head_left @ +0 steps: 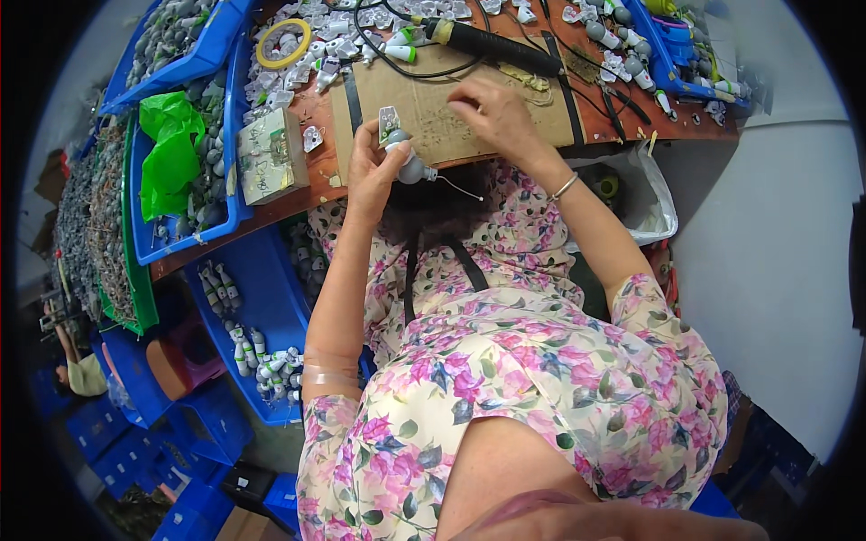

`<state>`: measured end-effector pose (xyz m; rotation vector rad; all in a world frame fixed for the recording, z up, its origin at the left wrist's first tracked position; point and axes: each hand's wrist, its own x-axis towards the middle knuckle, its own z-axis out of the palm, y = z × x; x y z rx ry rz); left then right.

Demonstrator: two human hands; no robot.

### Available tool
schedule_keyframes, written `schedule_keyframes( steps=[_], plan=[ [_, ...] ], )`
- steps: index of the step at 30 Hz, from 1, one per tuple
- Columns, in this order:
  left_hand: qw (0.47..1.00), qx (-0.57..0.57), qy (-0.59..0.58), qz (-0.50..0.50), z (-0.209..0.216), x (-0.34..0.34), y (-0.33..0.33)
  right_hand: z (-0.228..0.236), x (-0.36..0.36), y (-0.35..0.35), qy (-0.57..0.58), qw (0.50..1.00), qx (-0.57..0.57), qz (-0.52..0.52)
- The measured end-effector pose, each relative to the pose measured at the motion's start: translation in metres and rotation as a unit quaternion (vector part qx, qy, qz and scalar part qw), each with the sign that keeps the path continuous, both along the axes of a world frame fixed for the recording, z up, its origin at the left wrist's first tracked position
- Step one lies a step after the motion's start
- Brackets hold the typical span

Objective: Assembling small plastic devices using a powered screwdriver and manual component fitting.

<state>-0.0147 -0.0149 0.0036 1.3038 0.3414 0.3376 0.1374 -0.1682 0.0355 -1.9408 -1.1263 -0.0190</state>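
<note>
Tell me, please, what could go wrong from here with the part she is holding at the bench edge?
1. The left hand holds the small grey part past the bench edge, over the lap; a slipped grip could drop it.
2. Its thin wire sticks out freely and might bend or snag on the dress.
3. The right hand works on the cardboard close to the black iron; it might brush it.

part (pixel 408 160): small grey-and-white bulb-shaped piece, thin wire trailing right, tilted, at the desk edge
cardboard (pixel 451 106): flat brown sheet, taped to desk
</note>
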Motion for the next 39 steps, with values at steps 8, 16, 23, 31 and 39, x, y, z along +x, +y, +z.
schedule_keyframes(
  steps=[8,16,23,31,39],
  plan=[
    [0.997,0.065,-0.022,0.018,-0.002,0.003,-0.008,-0.009,-0.023,0.035,0.233,0.97,0.002,0.07],
    [0.994,0.108,-0.011,0.031,-0.006,0.003,-0.01,-0.011,-0.027,0.041,0.265,0.964,0.0,0.024],
    [0.997,0.075,-0.025,0.016,-0.004,0.002,-0.008,-0.009,-0.025,0.04,0.503,0.863,0.006,0.048],
    [0.998,0.032,-0.043,-0.02,0.004,-0.001,-0.007,-0.01,-0.018,0.04,0.578,0.808,0.033,0.112],
    [0.999,0.026,-0.042,-0.023,0.003,-0.002,-0.006,-0.004,-0.018,0.042,0.512,0.853,0.012,0.097]
  ],
)
